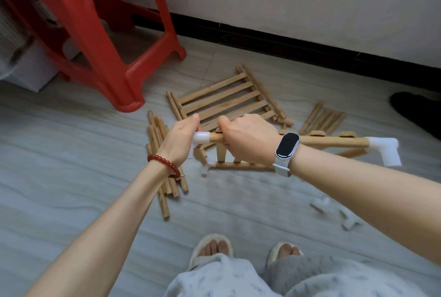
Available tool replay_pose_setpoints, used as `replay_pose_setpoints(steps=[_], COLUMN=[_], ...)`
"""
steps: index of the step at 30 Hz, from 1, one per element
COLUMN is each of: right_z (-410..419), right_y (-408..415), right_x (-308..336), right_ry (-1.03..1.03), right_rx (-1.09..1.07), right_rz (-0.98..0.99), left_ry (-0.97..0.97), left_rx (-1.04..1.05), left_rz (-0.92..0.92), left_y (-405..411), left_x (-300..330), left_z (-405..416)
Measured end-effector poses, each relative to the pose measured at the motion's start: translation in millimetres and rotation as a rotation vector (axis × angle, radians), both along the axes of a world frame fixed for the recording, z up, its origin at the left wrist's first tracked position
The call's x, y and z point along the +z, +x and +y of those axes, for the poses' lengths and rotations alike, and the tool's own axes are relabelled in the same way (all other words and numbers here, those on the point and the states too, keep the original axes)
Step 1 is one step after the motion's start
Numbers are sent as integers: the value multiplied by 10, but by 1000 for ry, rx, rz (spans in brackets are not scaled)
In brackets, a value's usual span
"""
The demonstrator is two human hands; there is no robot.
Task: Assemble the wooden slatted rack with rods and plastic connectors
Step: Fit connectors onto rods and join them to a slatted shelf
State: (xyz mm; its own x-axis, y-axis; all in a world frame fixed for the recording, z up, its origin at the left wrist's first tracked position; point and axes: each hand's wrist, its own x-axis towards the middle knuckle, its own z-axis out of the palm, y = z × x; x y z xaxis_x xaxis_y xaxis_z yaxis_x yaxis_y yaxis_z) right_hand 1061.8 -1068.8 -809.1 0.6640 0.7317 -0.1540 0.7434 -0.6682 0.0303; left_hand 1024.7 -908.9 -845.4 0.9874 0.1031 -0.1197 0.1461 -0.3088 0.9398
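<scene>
Left hand [182,138] pinches white connector [201,138] onto rod [334,141] end; right hand [248,138] wraps rod beside it, bracing for the push. Rod held above floor [71,153], near spare panel [226,98], right of stool [114,34].

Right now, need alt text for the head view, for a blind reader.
Left hand grips a white plastic connector at one end of a wooden rod that the right hand holds. A slatted panel, loose rods and a red stool occupy the floor.
</scene>
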Motion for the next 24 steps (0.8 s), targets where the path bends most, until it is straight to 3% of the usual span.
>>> replay_pose_setpoints(steps=[6,12,14,18,21,24], right_z=[45,-128,-328,-830,-1052,-1098], right_y=[136,167,149,112,117,131], right_x=[91,77,57,25,59,83], right_ry=[19,181,193,148,112,148], right_rx=[-41,-21,-86,-307,-363,-283], right_rz=[-35,-95,-152,-272,-368,-383], left_ry=[244,555,599,721,614,448], left_rx=[161,439,409,136,156,233], left_rz=[-24,-252,-263,-507,-532,-475], left_y=[146,105,149,90,9,22], left_x=[138,213,256,231,125,120], left_z=[-79,-89,-85,-175,-266,-256])
